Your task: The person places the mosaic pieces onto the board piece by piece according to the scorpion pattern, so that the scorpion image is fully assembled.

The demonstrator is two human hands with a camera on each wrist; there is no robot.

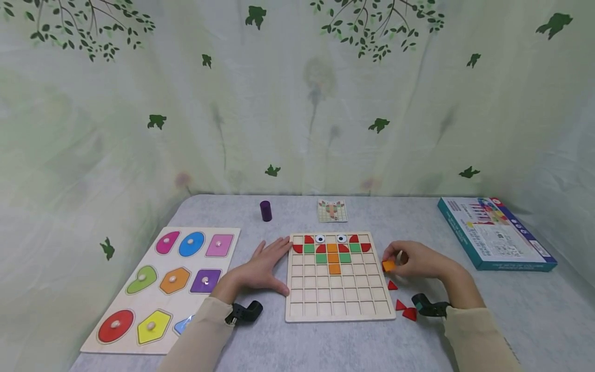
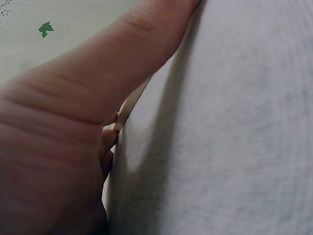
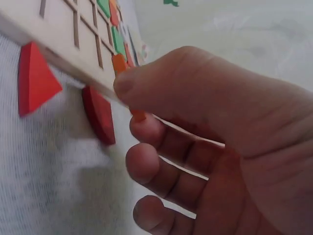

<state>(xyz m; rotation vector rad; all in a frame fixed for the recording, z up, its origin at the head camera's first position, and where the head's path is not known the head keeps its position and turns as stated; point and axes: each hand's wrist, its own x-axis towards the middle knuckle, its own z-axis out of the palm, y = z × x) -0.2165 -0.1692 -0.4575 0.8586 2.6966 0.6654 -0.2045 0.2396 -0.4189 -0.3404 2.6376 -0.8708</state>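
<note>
A wooden grid board [image 1: 339,297] lies mid-table, its upper rows holding red, green and orange tiles and two eye tiles. An orange column runs down its middle. My left hand [image 1: 262,268] rests at the board's left edge, fingers spread and straight, thumb at its side. Just past the right edge, my right hand [image 1: 418,261] pinches an orange square tile [image 1: 388,265] between thumb and fingers. In the right wrist view the orange tile [image 3: 119,62] stands edge-on, close beside the board. Loose red pieces [image 1: 409,313] lie on the table below that hand.
A wooden knob puzzle [image 1: 160,305] with several coloured shapes lies at the left, partly under the left sleeve. At the back stand a dark purple cylinder [image 1: 266,211] and a small pattern card [image 1: 332,211]. A teal-edged box [image 1: 495,235] lies at the right.
</note>
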